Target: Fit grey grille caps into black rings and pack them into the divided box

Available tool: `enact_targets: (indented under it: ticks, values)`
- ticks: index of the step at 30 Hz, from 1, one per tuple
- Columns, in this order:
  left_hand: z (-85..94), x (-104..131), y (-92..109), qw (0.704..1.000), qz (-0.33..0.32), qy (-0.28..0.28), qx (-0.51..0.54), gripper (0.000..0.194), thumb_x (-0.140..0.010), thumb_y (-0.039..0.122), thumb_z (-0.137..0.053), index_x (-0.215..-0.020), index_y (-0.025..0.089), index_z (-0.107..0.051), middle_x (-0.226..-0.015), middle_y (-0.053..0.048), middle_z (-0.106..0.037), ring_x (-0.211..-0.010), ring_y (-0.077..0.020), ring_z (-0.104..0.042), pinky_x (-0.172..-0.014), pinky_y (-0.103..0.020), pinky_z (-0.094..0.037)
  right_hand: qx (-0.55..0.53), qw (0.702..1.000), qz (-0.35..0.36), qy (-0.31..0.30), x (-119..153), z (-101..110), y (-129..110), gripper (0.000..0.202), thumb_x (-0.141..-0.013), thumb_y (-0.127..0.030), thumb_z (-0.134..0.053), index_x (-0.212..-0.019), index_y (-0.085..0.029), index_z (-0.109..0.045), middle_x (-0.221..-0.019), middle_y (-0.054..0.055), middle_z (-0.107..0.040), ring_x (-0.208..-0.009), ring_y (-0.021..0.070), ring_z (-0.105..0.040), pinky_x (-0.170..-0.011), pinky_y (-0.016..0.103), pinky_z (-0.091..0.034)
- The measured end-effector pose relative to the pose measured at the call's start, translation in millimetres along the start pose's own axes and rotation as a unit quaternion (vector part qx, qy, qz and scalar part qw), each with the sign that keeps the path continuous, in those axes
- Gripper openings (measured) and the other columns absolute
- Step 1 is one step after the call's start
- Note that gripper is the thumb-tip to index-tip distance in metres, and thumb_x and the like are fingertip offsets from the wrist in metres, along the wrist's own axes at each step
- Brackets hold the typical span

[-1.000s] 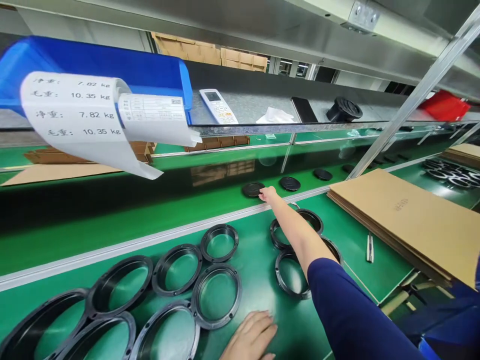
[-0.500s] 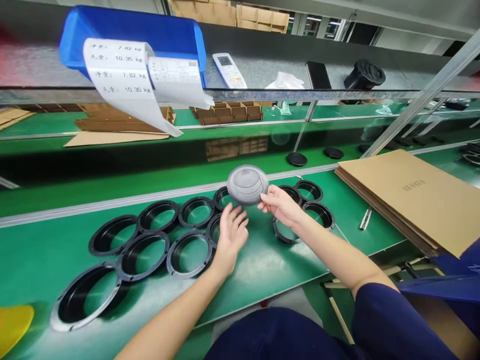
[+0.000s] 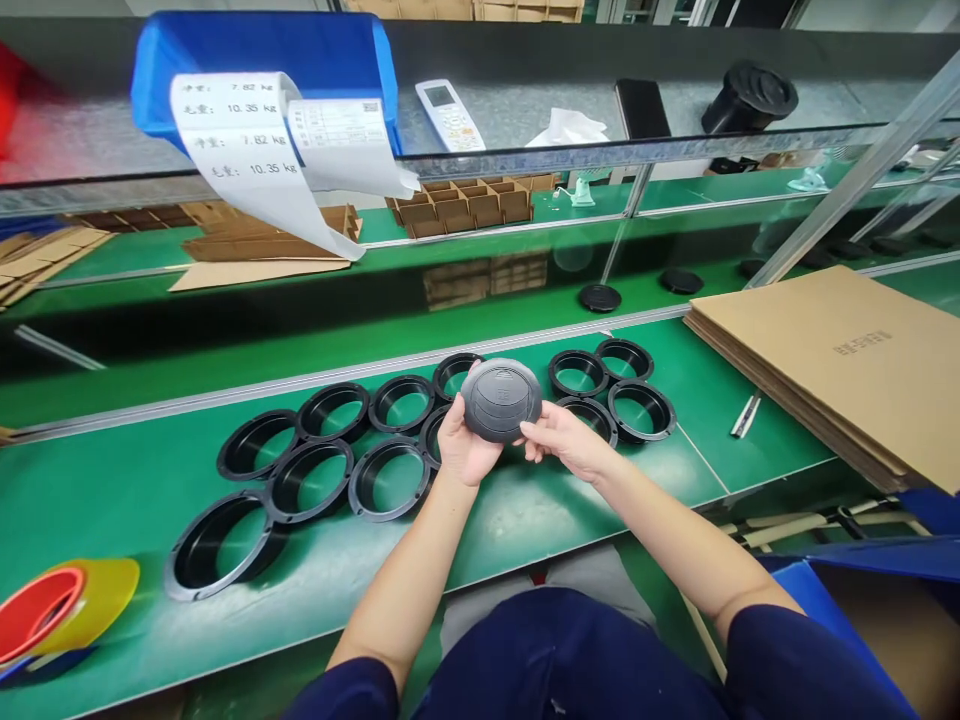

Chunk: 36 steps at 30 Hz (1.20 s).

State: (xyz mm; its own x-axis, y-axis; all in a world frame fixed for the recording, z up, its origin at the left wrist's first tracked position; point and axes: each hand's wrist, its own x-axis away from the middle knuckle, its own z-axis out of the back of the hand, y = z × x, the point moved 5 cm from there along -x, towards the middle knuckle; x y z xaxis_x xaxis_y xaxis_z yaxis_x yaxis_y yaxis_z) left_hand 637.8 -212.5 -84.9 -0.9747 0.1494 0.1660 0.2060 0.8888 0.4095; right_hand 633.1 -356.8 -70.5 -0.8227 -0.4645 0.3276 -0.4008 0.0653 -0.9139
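Observation:
A round dark disc point(image 3: 501, 400) with curved ridges on its face is held up over the green table, its face toward me. My left hand point(image 3: 466, 445) grips its left and lower edge, with the fingers partly hidden behind it. At its lower right edge, my right hand point(image 3: 561, 438) pinches the rim between thumb and fingers. Black rings lie on the table on both sides of my hands, several on the left point(image 3: 360, 480) and several on the right point(image 3: 670, 420).
Stacked cardboard sheets point(image 3: 832, 345) lie at the right. Yellow tape point(image 3: 112, 592) sits at the lower left. A shelf above carries a blue bin point(image 3: 262, 45), a label roll point(image 3: 240, 130), a remote point(image 3: 450, 118), a phone point(image 3: 643, 108) and a black round part point(image 3: 750, 97). Black discs point(image 3: 600, 297) lie beyond the table.
My left hand has moved from open beside the disc to holding its left edge. The disc is slightly lower and faces me more. The view has shifted, bringing more of the tape into sight.

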Motion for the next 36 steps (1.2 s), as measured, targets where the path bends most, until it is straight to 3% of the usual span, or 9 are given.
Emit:
enact_targets:
  ticks: [4,7,9,11,14,19,27,32,36]
  values:
    - [6.3,7,-3,1.000,-0.005,0.019,0.024,0.063,-0.090,0.043,-0.069,-0.150,0.033,-0.053,-0.150,-0.004,-0.060,-0.145,-0.0294,-0.048,-0.122,-0.053,-0.038,0.190,0.972,0.090,0.106,3,16,-7,0.049,-0.087,-0.064,-0.071,-0.104,-0.019,-0.060,-0.088,0.007,-0.070,-0.071,0.0181,-0.065,-0.064,0.032,-0.055]
    - [7.9,14,-2,0.999,-0.001,0.030,0.021,0.061,-0.091,0.043,-0.068,-0.149,0.033,-0.054,-0.151,-0.003,-0.059,-0.150,-0.0287,-0.042,-0.123,-0.053,-0.037,0.401,0.858,0.259,0.186,9,16,-29,0.043,-0.100,-0.056,-0.057,-0.125,-0.022,-0.067,-0.121,0.014,-0.064,-0.112,0.0271,-0.061,-0.095,0.046,-0.056]
    - [7.7,17,-2,0.999,0.001,0.033,0.007,0.061,-0.091,0.046,-0.068,-0.149,0.033,-0.054,-0.153,-0.003,-0.057,-0.153,-0.0290,-0.038,-0.124,-0.052,-0.037,0.491,0.796,0.318,0.156,8,9,-34,0.044,-0.104,-0.052,-0.050,-0.133,-0.026,-0.069,-0.140,0.014,-0.054,-0.131,0.0310,-0.048,-0.111,0.053,-0.046]
    - [7.9,19,-2,0.999,0.006,0.036,-0.006,0.061,-0.091,0.047,-0.068,-0.149,0.034,-0.054,-0.155,-0.003,-0.055,-0.155,-0.0282,-0.034,-0.124,-0.052,-0.037,0.534,0.768,0.327,0.131,4,5,-31,0.046,-0.106,-0.051,-0.046,-0.137,-0.026,-0.068,-0.146,0.014,-0.049,-0.135,0.0325,-0.041,-0.117,0.056,-0.040]
    - [9.4,20,-5,0.999,0.016,0.035,-0.019,0.060,-0.090,0.044,-0.071,-0.147,0.035,-0.055,-0.155,-0.001,-0.055,-0.156,-0.0269,-0.032,-0.124,-0.051,-0.036,0.542,0.773,0.307,0.119,-4,7,-22,0.048,-0.108,-0.050,-0.042,-0.141,-0.026,-0.066,-0.149,0.014,-0.047,-0.137,0.0321,-0.037,-0.120,0.056,-0.036]
    - [9.0,19,-11,0.999,0.028,0.024,-0.027,0.061,-0.087,0.039,-0.073,-0.146,0.035,-0.058,-0.146,-0.001,-0.063,-0.149,-0.0294,-0.043,-0.124,-0.054,-0.037,0.486,0.825,0.272,0.091,-11,13,-11,0.057,-0.109,-0.058,-0.032,-0.131,-0.024,-0.072,-0.142,0.014,-0.054,-0.137,0.0300,-0.040,-0.121,0.055,-0.035]
    - [4.6,20,-17,0.996,0.072,0.052,0.012,0.061,-0.094,0.050,-0.065,-0.150,0.031,-0.054,-0.140,-0.010,-0.067,-0.142,-0.0339,-0.052,-0.120,-0.062,-0.036,0.356,0.893,0.262,0.088,0,21,-34,0.062,-0.110,-0.061,-0.024,-0.127,-0.026,-0.072,-0.127,0.010,-0.067,-0.138,0.0241,-0.049,-0.122,0.050,-0.034]
    - [6.3,22,-21,0.992,0.086,0.089,0.039,0.059,-0.101,0.057,-0.050,-0.150,0.024,-0.054,-0.133,-0.014,-0.070,-0.137,-0.0354,-0.057,-0.119,-0.063,-0.037,0.359,0.897,0.244,0.083,7,23,-32,0.059,-0.110,-0.060,-0.027,-0.129,-0.026,-0.072,-0.131,0.010,-0.065,-0.139,0.0242,-0.048,-0.122,0.049,-0.036]
    - [3.1,21,-24,0.989,0.105,0.094,0.051,0.061,-0.103,0.061,-0.044,-0.151,0.024,-0.053,-0.139,-0.015,-0.067,-0.141,-0.0344,-0.054,-0.120,-0.063,-0.036,0.436,0.855,0.263,0.095,12,20,-23,0.061,-0.109,-0.060,-0.026,-0.143,-0.027,-0.064,-0.146,0.012,-0.055,-0.145,0.0273,-0.041,-0.123,0.055,-0.033]
